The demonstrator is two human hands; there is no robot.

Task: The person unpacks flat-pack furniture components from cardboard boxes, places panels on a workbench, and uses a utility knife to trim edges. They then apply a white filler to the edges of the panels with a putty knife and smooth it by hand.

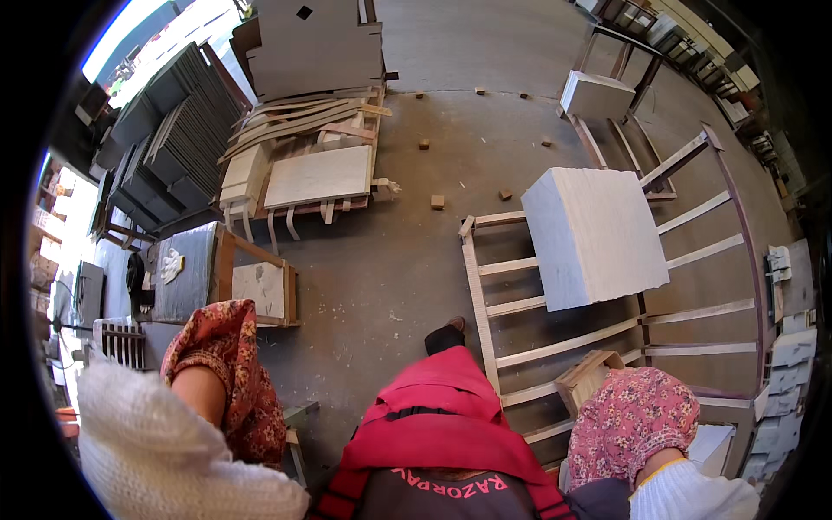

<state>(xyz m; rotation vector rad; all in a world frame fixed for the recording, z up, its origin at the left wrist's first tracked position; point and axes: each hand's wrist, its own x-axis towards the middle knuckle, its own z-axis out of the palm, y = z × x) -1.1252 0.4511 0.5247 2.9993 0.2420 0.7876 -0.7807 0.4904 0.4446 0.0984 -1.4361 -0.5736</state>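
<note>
My left hand (165, 442), in a thick white knit glove, is raised close at the lower left. Its red floral sleeve (251, 381) hangs from the bent forearm. At the lower right edge, my right hand (693, 496) wears a white knit glove with a yellow cuff edge and is cut off by the frame. The fingers of both hands are hidden or too close to make out, and I see nothing held. Nearest to the right sleeve (637, 420) is a small wooden block (585, 380) at the slatted frame (485, 312).
A large white slab-topped block (598, 238) rests on that slatted frame. At the left stand a bench (186, 264) with a glove on it, a low wooden box (264, 290), and a pallet with wood strips (303, 121). Several small wooden blocks (438, 202) dot the floor.
</note>
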